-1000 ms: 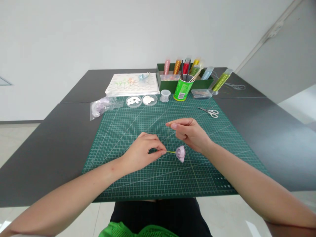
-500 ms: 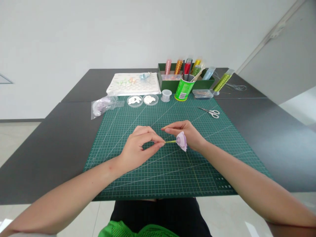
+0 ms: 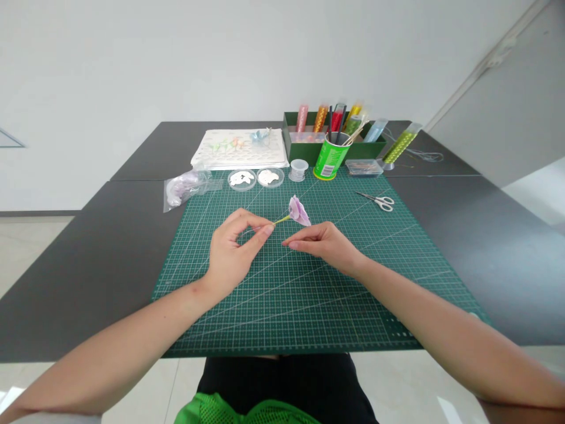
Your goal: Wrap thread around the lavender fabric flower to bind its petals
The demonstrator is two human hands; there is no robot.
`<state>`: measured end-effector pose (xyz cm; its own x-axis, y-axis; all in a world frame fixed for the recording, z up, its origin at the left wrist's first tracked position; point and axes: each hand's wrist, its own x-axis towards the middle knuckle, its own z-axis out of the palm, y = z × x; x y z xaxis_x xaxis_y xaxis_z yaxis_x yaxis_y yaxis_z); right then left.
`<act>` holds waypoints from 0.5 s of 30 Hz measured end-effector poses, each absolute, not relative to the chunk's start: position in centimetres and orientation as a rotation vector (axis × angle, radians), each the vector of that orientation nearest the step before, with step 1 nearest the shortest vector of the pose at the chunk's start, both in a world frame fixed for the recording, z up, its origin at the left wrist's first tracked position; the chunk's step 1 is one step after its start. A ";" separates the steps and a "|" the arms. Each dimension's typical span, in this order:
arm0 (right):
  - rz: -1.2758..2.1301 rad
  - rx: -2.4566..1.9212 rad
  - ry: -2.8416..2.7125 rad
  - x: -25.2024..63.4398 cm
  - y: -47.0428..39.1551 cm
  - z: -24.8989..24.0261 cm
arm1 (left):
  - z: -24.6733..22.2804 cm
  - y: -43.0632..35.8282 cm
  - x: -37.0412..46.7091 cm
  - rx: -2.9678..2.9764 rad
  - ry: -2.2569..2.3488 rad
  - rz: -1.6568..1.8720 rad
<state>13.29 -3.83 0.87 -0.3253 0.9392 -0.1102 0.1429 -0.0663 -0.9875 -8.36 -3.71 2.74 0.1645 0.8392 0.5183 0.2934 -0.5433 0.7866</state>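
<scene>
A pale purple artificial flower (image 3: 299, 211) with a thin green stem is held above the mat, its head tilted up and to the right. My left hand (image 3: 238, 244) pinches the stem's lower end between thumb and index finger. Just below and right of the bloom is my right hand (image 3: 329, 247), apart from it. Its thumb and fingers are pressed together, pointing left; whatever is between them, if anything, is too small to make out. Both hands hover over the green cutting mat (image 3: 282, 318).
White-handled scissors (image 3: 383, 203) lie on the mat's right. Along its back stand two dishes of white pieces (image 3: 242, 179), a clear spool (image 3: 299, 169), a green can of sticks (image 3: 331, 159) and a green box (image 3: 304, 154). A plastic bag (image 3: 183, 188) lies left, near white sheets (image 3: 241, 156).
My left hand has moved the flower up and left, away from the right wrist, and the bloom has turned. My right hand has dropped slightly, its fingers still together.
</scene>
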 end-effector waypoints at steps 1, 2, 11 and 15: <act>1.487 -1.175 -1.520 13.1 -4.0 0.8 | 2.7 -3.7 -8.3 1.904 1.075 1.366; 1.514 -1.155 -1.525 12.9 -4.1 0.7 | 2.7 -3.8 -8.3 1.879 1.072 1.356; 1.598 -1.084 -1.553 12.1 -4.5 -0.1 | 1.5 -3.6 -7.6 1.274 0.887 1.165; 1.560 -1.104 -1.549 12.3 -4.3 -0.5 | 1.6 -3.7 -7.4 1.126 0.754 1.039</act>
<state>12.25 -4.27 -0.49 -0.4190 0.9015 -0.1088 0.1027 -0.0720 -0.9921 -7.45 -3.68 1.58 0.3578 0.9336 0.0187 -0.2721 0.0851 0.9585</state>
